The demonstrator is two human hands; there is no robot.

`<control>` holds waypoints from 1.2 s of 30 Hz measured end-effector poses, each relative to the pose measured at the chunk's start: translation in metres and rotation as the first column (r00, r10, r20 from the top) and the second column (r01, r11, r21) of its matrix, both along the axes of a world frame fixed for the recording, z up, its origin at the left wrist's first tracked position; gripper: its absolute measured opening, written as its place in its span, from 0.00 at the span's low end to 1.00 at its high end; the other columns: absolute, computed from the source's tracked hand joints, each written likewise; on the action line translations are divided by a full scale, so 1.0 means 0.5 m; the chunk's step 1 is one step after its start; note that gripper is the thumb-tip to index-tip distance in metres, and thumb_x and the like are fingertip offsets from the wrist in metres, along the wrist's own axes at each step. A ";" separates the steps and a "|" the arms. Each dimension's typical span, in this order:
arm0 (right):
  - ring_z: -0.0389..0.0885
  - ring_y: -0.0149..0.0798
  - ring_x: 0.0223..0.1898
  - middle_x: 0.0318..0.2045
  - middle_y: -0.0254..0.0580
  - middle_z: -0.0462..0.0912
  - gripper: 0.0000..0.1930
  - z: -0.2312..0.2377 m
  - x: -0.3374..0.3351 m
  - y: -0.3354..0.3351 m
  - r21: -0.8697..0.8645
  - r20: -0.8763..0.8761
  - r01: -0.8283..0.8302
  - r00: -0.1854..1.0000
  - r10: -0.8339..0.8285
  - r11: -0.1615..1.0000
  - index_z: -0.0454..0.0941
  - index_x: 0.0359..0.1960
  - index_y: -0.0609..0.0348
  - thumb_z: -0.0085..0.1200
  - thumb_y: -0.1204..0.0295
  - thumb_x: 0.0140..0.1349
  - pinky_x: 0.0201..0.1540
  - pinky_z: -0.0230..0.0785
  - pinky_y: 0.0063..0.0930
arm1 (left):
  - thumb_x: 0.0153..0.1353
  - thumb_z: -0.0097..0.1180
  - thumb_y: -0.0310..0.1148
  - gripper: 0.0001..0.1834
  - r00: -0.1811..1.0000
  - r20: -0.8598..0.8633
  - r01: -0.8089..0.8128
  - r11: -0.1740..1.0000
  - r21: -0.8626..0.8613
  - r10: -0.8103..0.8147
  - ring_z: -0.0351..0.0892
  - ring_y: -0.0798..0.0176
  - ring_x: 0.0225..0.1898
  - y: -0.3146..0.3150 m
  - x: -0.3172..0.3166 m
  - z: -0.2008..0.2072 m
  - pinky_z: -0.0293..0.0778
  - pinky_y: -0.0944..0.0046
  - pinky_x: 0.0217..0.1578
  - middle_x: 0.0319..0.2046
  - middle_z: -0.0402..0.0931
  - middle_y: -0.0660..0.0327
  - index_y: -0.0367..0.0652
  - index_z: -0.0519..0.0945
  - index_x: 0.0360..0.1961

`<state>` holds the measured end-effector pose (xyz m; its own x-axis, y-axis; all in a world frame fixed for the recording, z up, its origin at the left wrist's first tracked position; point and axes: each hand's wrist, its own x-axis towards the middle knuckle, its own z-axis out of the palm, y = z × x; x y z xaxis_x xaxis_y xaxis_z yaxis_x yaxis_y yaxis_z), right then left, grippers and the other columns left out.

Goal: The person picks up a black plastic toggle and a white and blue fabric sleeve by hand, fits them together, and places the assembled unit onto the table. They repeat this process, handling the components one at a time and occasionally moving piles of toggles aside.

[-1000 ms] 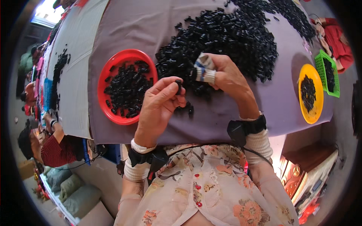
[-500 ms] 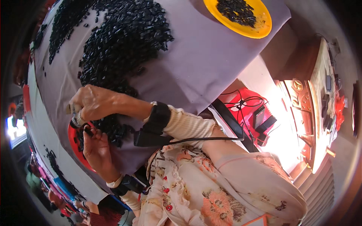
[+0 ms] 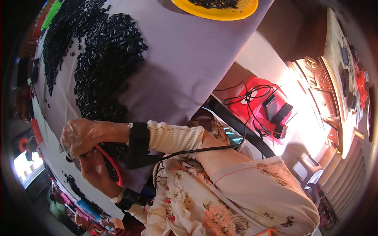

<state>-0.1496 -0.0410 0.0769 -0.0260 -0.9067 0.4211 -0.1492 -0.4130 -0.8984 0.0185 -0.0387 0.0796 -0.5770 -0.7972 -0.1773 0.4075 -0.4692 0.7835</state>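
Note:
My right hand point(image 3: 81, 135) is closed, knuckles up, over the near left part of the table. A short pale thing with a dark end point(image 3: 67, 152) pokes out below its fingers; its kind does not show. Just beneath, my left hand point(image 3: 95, 173) has its fingers drawn together and raised to the right one. Its fingertips are partly covered, so what they pinch is hidden. Behind both hands the red rim point(image 3: 114, 163) of a plate or shallow dish shows. A large pile of small shiny black pieces point(image 3: 106, 67) spreads beyond the hands.
A yellow plate point(image 3: 220, 15) with black pieces stands at the far table edge. Right of the pale tablecloth point(image 3: 177, 74) lie a red bag point(image 3: 252, 98) and tangled black cables point(image 3: 249, 94). A carved wooden cabinet point(image 3: 321, 98) stands at right. Other people point(image 3: 84, 220) are at lower left.
My right hand has come down against my left, whose fingertips, seen apart with a small black piece, are now partly covered. The whole view has shifted, with the yellow plate now higher.

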 end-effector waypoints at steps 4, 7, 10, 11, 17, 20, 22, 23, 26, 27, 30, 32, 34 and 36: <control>0.79 0.43 0.28 0.24 0.44 0.80 0.11 0.007 -0.011 0.007 0.017 0.036 -0.016 0.999 0.015 1.000 0.80 0.21 0.58 0.54 0.64 0.39 0.35 0.71 0.31 | 0.60 0.42 0.28 0.13 0.998 -0.029 0.046 0.999 -0.011 -0.046 0.65 0.58 0.41 0.005 -0.006 0.004 0.63 0.60 0.41 0.41 0.66 0.54 0.34 0.68 0.45; 0.80 0.44 0.28 0.22 0.45 0.80 0.10 0.019 -0.022 0.013 -0.004 0.077 0.078 0.994 -0.077 0.997 0.79 0.20 0.59 0.54 0.65 0.39 0.36 0.71 0.31 | 0.58 0.48 0.30 0.17 0.940 -0.196 0.275 0.960 -0.055 -0.280 0.62 0.56 0.49 -0.002 -0.011 -0.002 0.61 0.56 0.48 0.45 0.65 0.54 0.36 0.67 0.47; 0.80 0.46 0.28 0.21 0.47 0.79 0.10 0.014 -0.016 0.009 0.000 0.131 0.179 0.975 -0.177 0.984 0.79 0.19 0.59 0.53 0.66 0.39 0.36 0.71 0.33 | 0.57 0.48 0.26 0.17 0.957 -0.241 0.154 0.987 -0.039 -0.159 0.59 0.52 0.53 0.025 -0.036 0.011 0.57 0.53 0.52 0.48 0.64 0.50 0.33 0.66 0.48; 0.80 0.46 0.28 0.20 0.49 0.79 0.09 0.011 -0.012 0.008 -0.005 0.165 0.227 0.961 -0.223 0.974 0.79 0.19 0.60 0.52 0.67 0.39 0.35 0.71 0.34 | 0.57 0.48 0.26 0.17 0.956 -0.241 0.165 0.986 -0.034 -0.169 0.59 0.52 0.53 0.022 -0.040 0.009 0.57 0.53 0.52 0.48 0.64 0.50 0.33 0.66 0.48; 0.80 0.47 0.28 0.19 0.50 0.78 0.09 0.025 0.007 0.025 -0.122 0.237 0.357 0.916 -0.322 0.926 0.79 0.21 0.60 0.50 0.69 0.40 0.34 0.71 0.35 | 0.56 0.51 0.29 0.24 0.971 -0.153 0.148 0.968 -0.202 -0.181 0.54 0.50 0.59 0.030 -0.048 0.015 0.45 0.48 0.61 0.54 0.60 0.50 0.34 0.61 0.54; 0.79 0.48 0.29 0.22 0.51 0.79 0.08 0.018 -0.018 0.036 -0.037 0.498 -0.026 0.866 0.041 0.999 0.79 0.20 0.61 0.50 0.70 0.41 0.35 0.71 0.33 | 0.58 0.48 0.31 0.25 0.972 -0.026 0.213 0.914 -0.345 -0.236 0.56 0.51 0.58 0.024 -0.052 0.008 0.47 0.49 0.60 0.55 0.59 0.51 0.34 0.60 0.56; 0.79 0.48 0.29 0.23 0.51 0.79 0.09 -0.008 0.001 0.009 -0.103 0.400 0.069 0.916 -0.022 0.992 0.78 0.22 0.61 0.50 0.69 0.43 0.35 0.71 0.32 | 0.58 0.49 0.28 0.24 0.982 0.185 0.030 0.918 -0.395 0.048 0.62 0.55 0.54 0.048 -0.087 0.016 0.56 0.54 0.56 0.51 0.63 0.53 0.36 0.61 0.55; 0.79 0.48 0.29 0.25 0.51 0.79 0.09 -0.015 0.003 0.004 -0.174 0.302 0.160 0.948 -0.102 0.972 0.78 0.23 0.62 0.50 0.69 0.45 0.34 0.71 0.32 | 0.58 0.49 0.28 0.24 0.982 0.181 0.027 0.919 -0.394 0.049 0.62 0.55 0.54 0.053 -0.096 0.014 0.56 0.54 0.56 0.51 0.63 0.53 0.36 0.61 0.55; 0.80 0.47 0.28 0.26 0.52 0.79 0.12 -0.030 -0.025 0.019 -0.033 0.192 0.198 0.963 -0.188 0.980 0.77 0.28 0.63 0.51 0.65 0.49 0.34 0.71 0.32 | 0.59 0.48 0.28 0.20 0.979 0.191 0.021 0.912 -0.410 0.064 0.65 0.56 0.52 0.058 -0.114 0.002 0.58 0.57 0.55 0.50 0.65 0.52 0.36 0.64 0.53; 0.80 0.46 0.29 0.26 0.52 0.79 0.15 -0.009 -0.047 0.050 0.021 0.133 0.131 0.982 -0.132 0.991 0.77 0.29 0.63 0.52 0.62 0.49 0.34 0.71 0.32 | 0.59 0.48 0.28 0.19 0.991 0.130 0.038 0.925 -0.379 0.012 0.66 0.56 0.51 0.060 -0.106 0.001 0.60 0.56 0.54 0.49 0.66 0.52 0.36 0.65 0.51; 0.79 0.45 0.29 0.24 0.53 0.79 0.19 -0.034 -0.122 0.081 -0.101 0.101 0.099 0.991 -0.089 0.990 0.77 0.29 0.64 0.52 0.57 0.49 0.33 0.69 0.32 | 0.59 0.48 0.28 0.16 0.992 0.054 0.126 0.933 -0.338 -0.114 0.66 0.56 0.51 0.046 -0.098 -0.005 0.63 0.54 0.51 0.50 0.66 0.52 0.36 0.68 0.48; 0.78 0.42 0.26 0.23 0.52 0.78 0.18 -0.046 -0.196 0.125 0.139 -0.045 0.050 0.998 -0.045 0.989 0.77 0.28 0.63 0.52 0.57 0.48 0.29 0.67 0.31 | 0.59 0.48 0.28 0.14 0.981 0.056 0.193 0.926 -0.324 -0.185 0.67 0.55 0.50 0.036 -0.105 -0.015 0.64 0.51 0.50 0.50 0.65 0.51 0.36 0.69 0.46; 0.73 0.36 0.20 0.18 0.44 0.76 0.13 -0.110 -0.249 0.144 0.043 -0.119 0.012 0.993 -0.006 0.999 0.75 0.24 0.62 0.53 0.62 0.45 0.25 0.64 0.30 | 0.58 0.49 0.29 0.13 0.983 0.082 0.180 0.944 -0.277 -0.163 0.67 0.56 0.49 0.042 -0.106 -0.008 0.66 0.50 0.47 0.50 0.65 0.52 0.38 0.71 0.44; 0.71 0.29 0.20 0.16 0.32 0.73 0.07 -0.138 -0.322 0.206 0.324 -0.205 -0.017 0.975 0.088 0.946 0.75 0.24 0.57 0.50 0.68 0.46 0.24 0.64 0.26 | 0.58 0.50 0.29 0.12 0.982 0.078 0.185 0.945 -0.268 -0.170 0.68 0.56 0.49 0.039 -0.114 -0.009 0.66 0.50 0.46 0.51 0.65 0.52 0.38 0.72 0.43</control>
<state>-0.3108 0.0620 0.0081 0.0843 -0.9913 0.1009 -0.3383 -0.1238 -0.9329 -0.0385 -0.0191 0.0751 -0.7091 -0.7051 -0.0014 0.2914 -0.2949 0.9100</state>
